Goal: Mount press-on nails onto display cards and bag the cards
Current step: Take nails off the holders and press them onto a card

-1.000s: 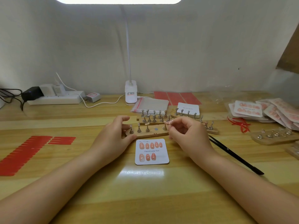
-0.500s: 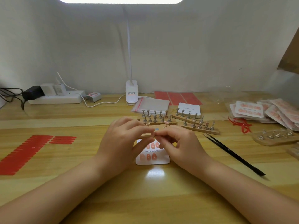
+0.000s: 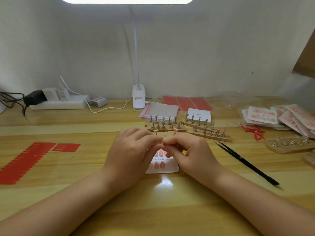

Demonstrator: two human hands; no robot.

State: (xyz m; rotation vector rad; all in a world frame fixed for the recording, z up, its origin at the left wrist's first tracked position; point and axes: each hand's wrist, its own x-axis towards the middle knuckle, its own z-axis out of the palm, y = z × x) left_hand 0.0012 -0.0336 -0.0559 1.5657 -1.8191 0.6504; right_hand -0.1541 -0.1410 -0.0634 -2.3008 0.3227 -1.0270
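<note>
A glossy yellow wooden table is seen; "Handmade Nail" is printed on the white rounded card; something tiny, unidentifiable, is pinched between left hand and right hand.

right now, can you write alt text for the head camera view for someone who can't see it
Two hands, the left hand and right hand, meet fingertip to fingertip over a white nail card on a wooden table. Wooden nail stands sit behind, black tweezers to the right.
</note>
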